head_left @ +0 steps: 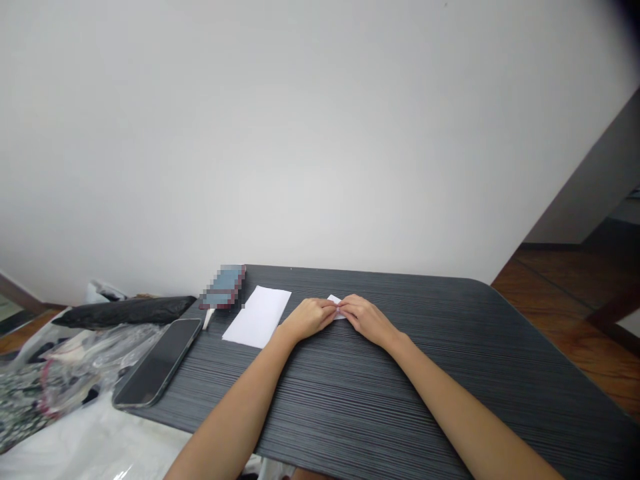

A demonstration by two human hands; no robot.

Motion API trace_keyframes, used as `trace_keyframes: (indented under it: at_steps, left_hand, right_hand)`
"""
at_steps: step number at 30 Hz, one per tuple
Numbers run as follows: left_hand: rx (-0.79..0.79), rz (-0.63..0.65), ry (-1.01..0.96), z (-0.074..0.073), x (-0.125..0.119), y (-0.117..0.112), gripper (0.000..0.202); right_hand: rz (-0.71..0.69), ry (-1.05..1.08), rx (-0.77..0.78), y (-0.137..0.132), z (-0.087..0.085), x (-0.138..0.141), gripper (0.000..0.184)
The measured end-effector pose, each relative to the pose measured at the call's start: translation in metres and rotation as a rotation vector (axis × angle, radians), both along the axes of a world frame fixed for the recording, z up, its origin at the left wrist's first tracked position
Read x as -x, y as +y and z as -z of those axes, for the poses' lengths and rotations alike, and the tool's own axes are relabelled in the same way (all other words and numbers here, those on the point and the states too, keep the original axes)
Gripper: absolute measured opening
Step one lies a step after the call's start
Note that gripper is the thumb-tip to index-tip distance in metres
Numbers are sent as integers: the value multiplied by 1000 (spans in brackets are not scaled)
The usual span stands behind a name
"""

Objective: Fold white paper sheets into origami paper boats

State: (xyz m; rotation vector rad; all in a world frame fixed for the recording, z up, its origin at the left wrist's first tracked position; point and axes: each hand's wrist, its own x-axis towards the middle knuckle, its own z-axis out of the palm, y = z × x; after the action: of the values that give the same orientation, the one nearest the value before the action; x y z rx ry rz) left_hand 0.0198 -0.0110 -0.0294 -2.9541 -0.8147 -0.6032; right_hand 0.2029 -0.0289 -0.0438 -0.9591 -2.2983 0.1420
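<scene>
A small piece of white paper (334,299) lies on the dark table, mostly covered by my fingers. My left hand (312,317) grips it from the left, fingertips pressed together at its middle. From the right, my right hand (367,317) pinches the same paper, its fingertips meeting those of the left. How the paper is folded under the fingers is hidden. Left of my left hand, a larger stack of white paper (257,317) lies flat on the table.
The dark striped table (430,347) stands against a white wall (320,133). At its left edge lie a phone (159,363), a blurred-out blue and red item (223,287) and a thin white object (209,319). Plastic bags (110,347) and a black wrapped bundle (125,311) sit beyond that edge.
</scene>
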Motion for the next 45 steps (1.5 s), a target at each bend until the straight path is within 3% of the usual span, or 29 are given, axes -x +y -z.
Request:
trace_keyframes:
  at_steps: [12, 20, 27, 34, 40, 45]
  left_hand:
    - [222, -106, -171, 6, -4, 5, 26]
    - [315, -148, -135, -5, 15, 10, 23]
    - [292, -158, -208, -1, 9, 6, 21]
    - [286, -357, -160, 7, 0, 12, 20]
    - [227, -465, -52, 6, -6, 4, 13]
    - [126, -523, 6, 1, -11, -6, 19]
  right_hand:
    - [15, 100, 137, 4, -1, -7, 12]
    - [94, 94, 183, 6, -3, -17, 17]
    - [99, 131, 204, 8, -1, -19, 14]
    - [152, 115, 244, 13, -1, -18, 13]
    - [238, 93, 206, 15, 8, -14, 3]
    - [306, -3, 40, 6, 2, -6, 19]
